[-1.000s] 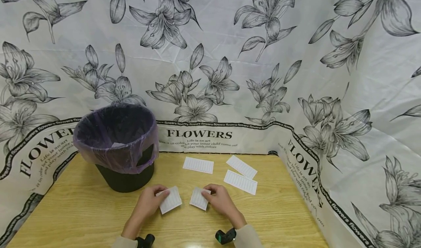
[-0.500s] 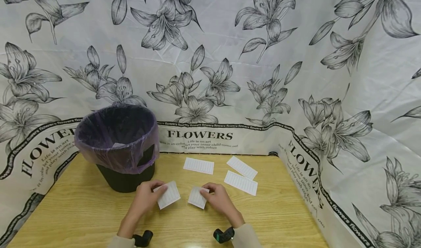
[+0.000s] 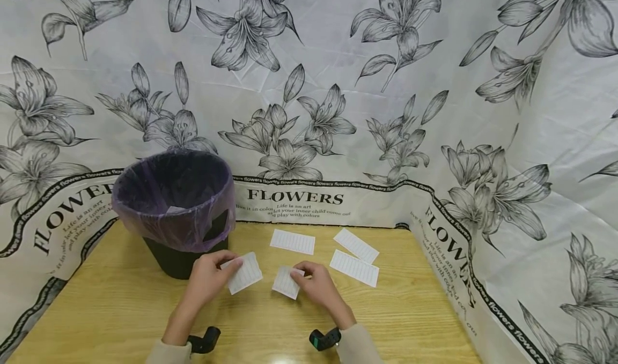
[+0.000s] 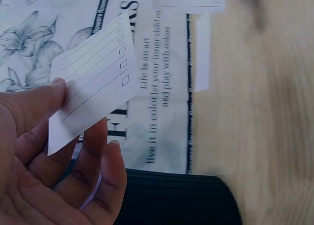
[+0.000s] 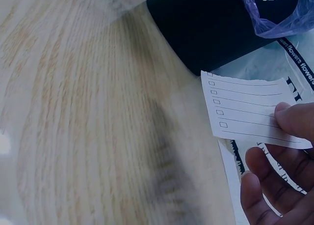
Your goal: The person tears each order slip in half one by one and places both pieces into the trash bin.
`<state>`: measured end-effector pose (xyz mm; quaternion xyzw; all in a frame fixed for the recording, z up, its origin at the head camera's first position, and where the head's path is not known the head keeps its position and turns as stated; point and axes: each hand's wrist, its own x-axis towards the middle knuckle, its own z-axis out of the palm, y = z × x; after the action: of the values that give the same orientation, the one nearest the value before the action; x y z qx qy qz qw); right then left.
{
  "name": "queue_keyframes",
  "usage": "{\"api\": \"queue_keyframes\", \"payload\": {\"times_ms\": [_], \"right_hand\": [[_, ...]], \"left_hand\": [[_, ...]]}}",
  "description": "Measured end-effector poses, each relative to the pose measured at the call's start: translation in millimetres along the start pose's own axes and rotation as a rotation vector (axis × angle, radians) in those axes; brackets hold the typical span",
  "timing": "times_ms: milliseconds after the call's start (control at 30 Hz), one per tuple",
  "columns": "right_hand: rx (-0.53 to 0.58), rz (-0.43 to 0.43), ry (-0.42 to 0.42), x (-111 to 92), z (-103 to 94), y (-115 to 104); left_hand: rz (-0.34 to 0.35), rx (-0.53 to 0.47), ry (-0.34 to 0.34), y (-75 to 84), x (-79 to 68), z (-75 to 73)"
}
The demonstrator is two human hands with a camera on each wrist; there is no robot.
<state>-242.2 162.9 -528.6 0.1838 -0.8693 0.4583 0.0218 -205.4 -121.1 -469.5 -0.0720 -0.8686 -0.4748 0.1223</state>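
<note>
My left hand pinches a torn piece of lined checklist paper between thumb and fingers, above the table just in front of the bin. A second torn piece is pinched by my right hand, a short way to the right. The two pieces are apart. Up close, the left piece shows printed lines and a row of small checkboxes. The right piece has the same print and a ragged upper edge.
A black bin lined with a purple bag stands at the back left, with some paper inside. Whole checklist sheets lie at the back: one sheet near the middle, two overlapping sheets to the right. A flower-printed cloth surrounds the table.
Both hands have risen slightly toward the back of the table with their paper pieces, the left one more and a little leftward. The sheets on the table have stayed put.
</note>
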Motion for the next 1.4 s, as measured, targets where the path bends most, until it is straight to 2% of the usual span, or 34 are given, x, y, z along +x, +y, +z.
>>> {"api": "queue_keyframes", "payload": {"times_ms": [300,700,867,1067,1400], "right_hand": [[0.043,-0.016,-0.006,6,-0.6,-13],[0.063,-0.038,0.006,17,5.7,-31],[0.074,-0.073,0.013,22,8.4,-39],[0.089,-0.070,0.008,27,12.8,-44],[0.114,-0.082,-0.011,32,15.6,-61]], "left_hand": [[0.083,0.014,0.031,22.4,0.6,-17.0],[0.126,0.061,0.071,42.9,-3.1,-40.5],[0.158,0.053,0.094,46.6,-3.0,-47.6],[0.200,0.048,0.133,44.9,-1.9,-53.8],[0.214,0.063,0.194,43.7,-5.2,-67.6]]}}
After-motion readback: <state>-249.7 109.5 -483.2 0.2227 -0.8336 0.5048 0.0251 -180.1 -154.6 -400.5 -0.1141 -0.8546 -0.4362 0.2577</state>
